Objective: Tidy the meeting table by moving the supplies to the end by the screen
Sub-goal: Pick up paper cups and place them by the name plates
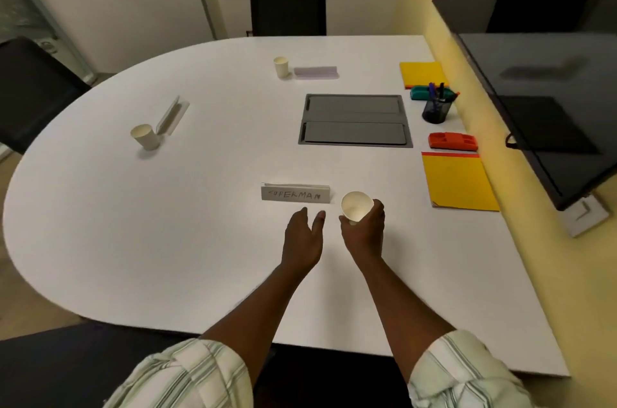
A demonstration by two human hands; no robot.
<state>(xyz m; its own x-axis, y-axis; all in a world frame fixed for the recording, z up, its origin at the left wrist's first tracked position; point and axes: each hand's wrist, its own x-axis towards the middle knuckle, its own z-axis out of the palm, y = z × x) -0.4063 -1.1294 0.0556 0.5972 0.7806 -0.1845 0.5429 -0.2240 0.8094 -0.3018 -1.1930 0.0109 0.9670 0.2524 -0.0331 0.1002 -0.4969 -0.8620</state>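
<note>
A paper cup [356, 206] is sitting in the curled right hand [364, 230] (mouth tilted up); the left hand [303, 239] is hovering beside it, fingers relaxed, under the name card [295, 194].

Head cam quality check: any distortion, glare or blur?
Head view: wide-angle bends the table edge; the screen shows dim reflections, no harsh glare; the far name card is soft, while the SUPERMAN card and the cup in the right hand read clearly.
</note>
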